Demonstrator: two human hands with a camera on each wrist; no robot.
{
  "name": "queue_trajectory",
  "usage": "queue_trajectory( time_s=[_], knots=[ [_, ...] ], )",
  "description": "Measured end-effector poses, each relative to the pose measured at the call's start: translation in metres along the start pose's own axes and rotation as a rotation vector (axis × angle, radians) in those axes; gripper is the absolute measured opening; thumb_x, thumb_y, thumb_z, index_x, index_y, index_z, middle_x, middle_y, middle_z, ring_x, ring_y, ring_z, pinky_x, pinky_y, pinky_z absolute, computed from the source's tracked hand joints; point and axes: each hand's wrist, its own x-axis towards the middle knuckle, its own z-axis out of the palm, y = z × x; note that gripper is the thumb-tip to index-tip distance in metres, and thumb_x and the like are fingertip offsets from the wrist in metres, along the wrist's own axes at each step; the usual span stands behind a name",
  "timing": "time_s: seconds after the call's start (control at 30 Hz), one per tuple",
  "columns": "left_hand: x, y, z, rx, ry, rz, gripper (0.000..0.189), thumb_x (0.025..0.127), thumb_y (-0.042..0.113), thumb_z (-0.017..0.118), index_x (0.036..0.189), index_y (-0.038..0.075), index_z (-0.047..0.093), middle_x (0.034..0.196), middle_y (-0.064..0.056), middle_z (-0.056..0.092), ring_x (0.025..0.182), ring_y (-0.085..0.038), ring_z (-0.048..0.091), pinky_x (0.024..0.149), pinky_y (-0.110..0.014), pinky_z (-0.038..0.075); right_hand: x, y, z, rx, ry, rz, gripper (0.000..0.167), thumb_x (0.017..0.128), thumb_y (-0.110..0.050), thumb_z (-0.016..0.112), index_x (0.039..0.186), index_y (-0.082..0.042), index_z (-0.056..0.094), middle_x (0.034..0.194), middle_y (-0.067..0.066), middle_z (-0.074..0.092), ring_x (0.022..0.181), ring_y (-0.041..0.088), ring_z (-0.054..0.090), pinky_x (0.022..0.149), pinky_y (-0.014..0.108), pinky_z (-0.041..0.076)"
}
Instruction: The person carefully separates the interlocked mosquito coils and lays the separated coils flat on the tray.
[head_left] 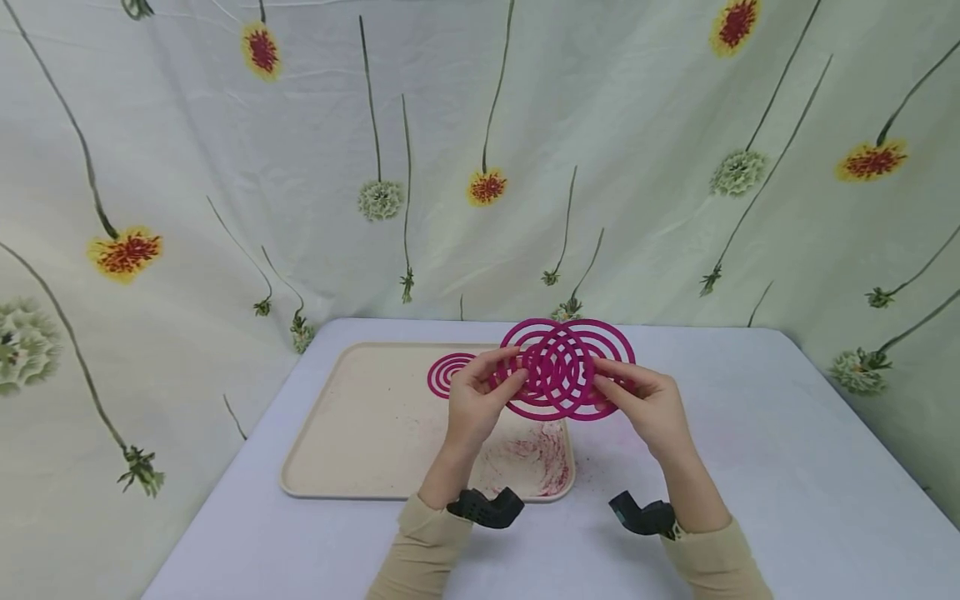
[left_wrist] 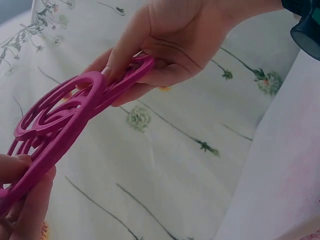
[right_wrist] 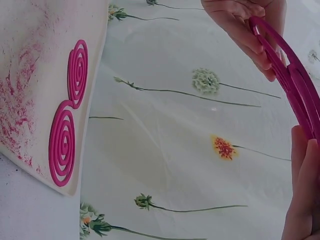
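Observation:
In the head view my left hand (head_left: 478, 398) and right hand (head_left: 647, 404) hold up a flat magenta piece of two overlapping spiral coils (head_left: 557, 408), above the tray's right end. Left thumb and fingers pinch its left side; right thumb and fingers pinch the right side. Seen nearly edge-on in the left wrist view, the magenta coils (left_wrist: 62, 112) run between the right hand (left_wrist: 170, 40) at the top and the left fingers (left_wrist: 32, 200) at lower left. A similar magenta double spiral (right_wrist: 62, 145) lies on the tray, partly hidden behind my left hand in the head view.
A beige tray (head_left: 360, 417) lies on the white-covered table (head_left: 780, 467), with pink smears at its right front corner. Behind the table hangs a flower-print cloth (head_left: 645, 208). Black wrist cameras (head_left: 491, 508) sit on both forearms.

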Motion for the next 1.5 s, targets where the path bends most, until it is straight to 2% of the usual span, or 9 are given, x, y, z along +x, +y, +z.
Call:
queue_trajectory(
  time_s=[0.2,0.5,0.6,0.7,0.77,0.97,1.1,1.27,1.5],
  knots=[
    [0.001,0.005,-0.007,0.047,-0.022,0.016,0.027,0.082,-0.004,0.068,0.109,-0.007,0.064,0.106,-0.022,0.065,0.089,-0.018,0.066,0.074,-0.028,0.056,0.001,-0.001,-0.002,-0.003,-0.037,-0.008,0.031,0.089,-0.006,0.064,0.116,0.009,0.061,0.099,-0.013,0.067,0.083,0.009,0.066,0.074,0.024,0.055],
    [0.003,0.012,-0.023,0.118,-0.154,-0.004,0.028,0.084,0.001,0.068,0.111,-0.004,0.065,0.105,-0.02,0.065,0.089,-0.027,0.066,0.075,-0.03,0.056,0.002,-0.004,-0.017,-0.047,-0.154,0.009,0.029,0.088,-0.004,0.064,0.113,0.011,0.062,0.095,-0.01,0.069,0.079,0.01,0.066,0.071,0.023,0.055],
    [0.002,0.02,-0.023,0.134,-0.16,0.004,0.027,0.083,-0.003,0.067,0.11,-0.007,0.064,0.104,-0.022,0.065,0.088,-0.029,0.065,0.074,-0.03,0.056,0.002,-0.003,-0.017,-0.039,-0.165,0.005,0.028,0.088,-0.002,0.064,0.113,0.011,0.061,0.095,-0.009,0.069,0.079,0.011,0.066,0.07,0.023,0.056],
    [0.0,0.031,-0.017,0.126,-0.099,0.007,0.027,0.082,-0.008,0.066,0.109,-0.012,0.062,0.105,-0.026,0.063,0.09,-0.033,0.065,0.075,-0.029,0.055,0.002,-0.002,-0.012,-0.002,-0.134,0.004,0.029,0.089,-0.003,0.063,0.114,0.011,0.061,0.096,-0.009,0.069,0.077,0.011,0.067,0.071,0.024,0.055],
    [0.0,0.032,-0.011,0.105,-0.032,-0.008,0.027,0.082,-0.008,0.066,0.109,-0.012,0.062,0.106,-0.027,0.063,0.092,-0.034,0.065,0.076,-0.028,0.055,0.001,-0.002,-0.006,0.026,-0.084,0.004,0.03,0.089,-0.003,0.062,0.115,0.011,0.06,0.097,-0.009,0.069,0.077,0.011,0.068,0.071,0.024,0.055],
    [-0.002,0.005,0.006,0.011,0.19,0.004,0.025,0.083,0.001,0.069,0.107,-0.005,0.066,0.102,-0.02,0.066,0.085,-0.016,0.064,0.074,-0.023,0.055,0.0,0.0,0.016,0.124,0.177,0.002,0.03,0.088,-0.003,0.063,0.117,0.008,0.061,0.098,-0.007,0.069,0.083,0.01,0.067,0.072,0.024,0.055],
    [-0.01,-0.005,0.025,-0.036,0.284,0.016,0.025,0.085,0.008,0.069,0.108,-0.002,0.066,0.104,-0.016,0.065,0.086,-0.017,0.063,0.074,-0.024,0.055,-0.004,0.005,0.036,0.211,0.356,-0.054,0.031,0.088,-0.004,0.063,0.118,0.005,0.062,0.101,-0.003,0.069,0.085,0.01,0.067,0.071,0.024,0.054],
    [-0.019,-0.009,0.043,-0.092,0.32,-0.015,0.034,0.088,0.016,0.066,0.118,0.002,0.063,0.11,-0.016,0.064,0.086,-0.024,0.064,0.077,-0.028,0.055,-0.009,0.013,0.056,0.266,0.445,-0.183,0.031,0.09,-0.001,0.059,0.121,0.005,0.06,0.107,0.001,0.068,0.088,0.01,0.066,0.071,0.022,0.054],
    [-0.023,-0.008,0.05,-0.133,0.267,-0.037,0.038,0.092,0.018,0.061,0.127,0.003,0.058,0.112,-0.019,0.061,0.087,-0.026,0.065,0.078,-0.033,0.054,-0.011,0.015,0.063,0.248,0.352,-0.231,0.033,0.095,0.0,0.051,0.128,0.004,0.054,0.122,0.004,0.062,0.096,0.01,0.065,0.074,0.023,0.054]
  ],
)
